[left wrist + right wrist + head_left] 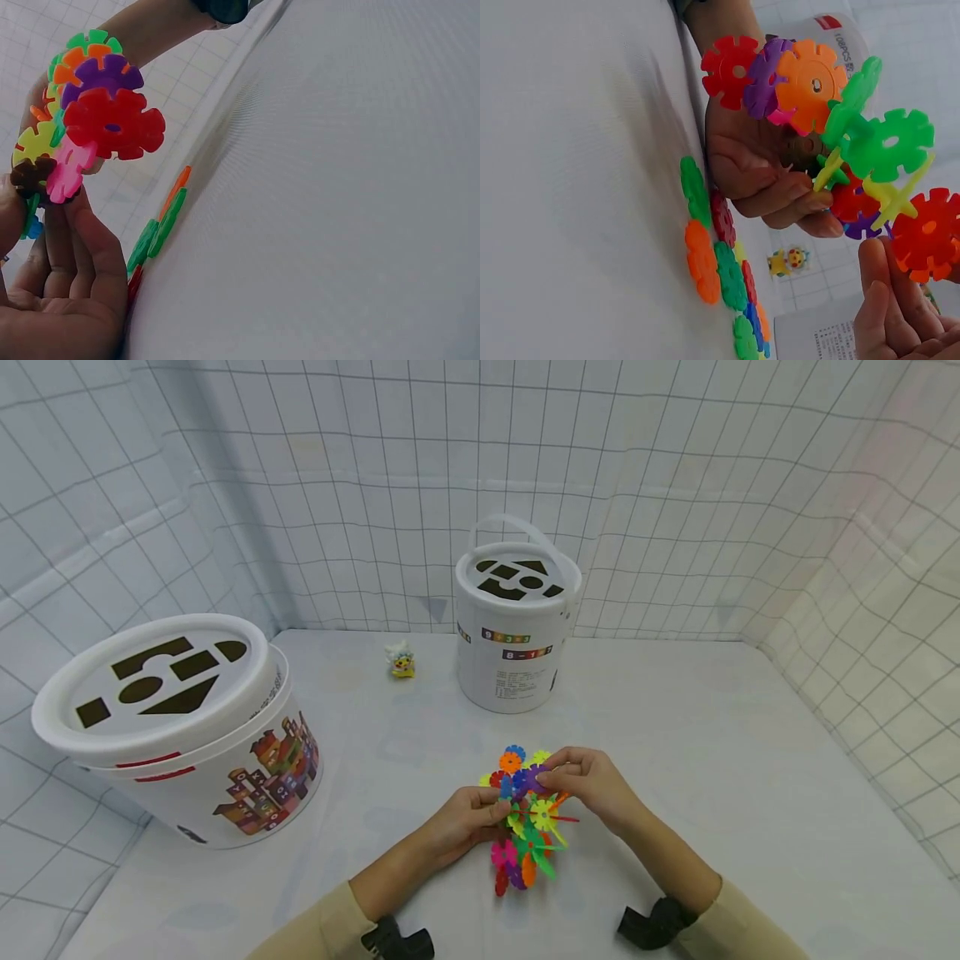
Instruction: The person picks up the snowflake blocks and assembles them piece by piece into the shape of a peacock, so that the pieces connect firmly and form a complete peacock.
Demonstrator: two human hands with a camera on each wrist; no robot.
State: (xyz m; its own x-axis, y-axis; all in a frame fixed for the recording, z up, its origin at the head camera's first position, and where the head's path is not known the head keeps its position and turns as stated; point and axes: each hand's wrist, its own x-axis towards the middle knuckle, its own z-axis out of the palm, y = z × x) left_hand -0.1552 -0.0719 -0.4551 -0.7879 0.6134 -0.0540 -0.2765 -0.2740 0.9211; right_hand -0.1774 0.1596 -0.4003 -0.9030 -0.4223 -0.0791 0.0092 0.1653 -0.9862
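A person in beige sleeves (330, 931) works over a white table (720, 760). Take their cluster of notched, brightly coloured plastic discs (534, 839) as the clock's centre; it is held up, near the table's front. At nine o'clock, the left hand (468, 822) grasps it between thumb and fingers. At one o'clock, the right hand (588, 779) pinches its edge by a purple disc (536, 778). Loose discs (702, 262) lie on the table just beyond, towards twelve. Farther out at twelve stands a white bucket with a handle (512, 652); at eleven, a small yellow-and-white figurine (402, 665); between nine and ten, a wider tub (210, 785) with shape-cut lid (168, 681).
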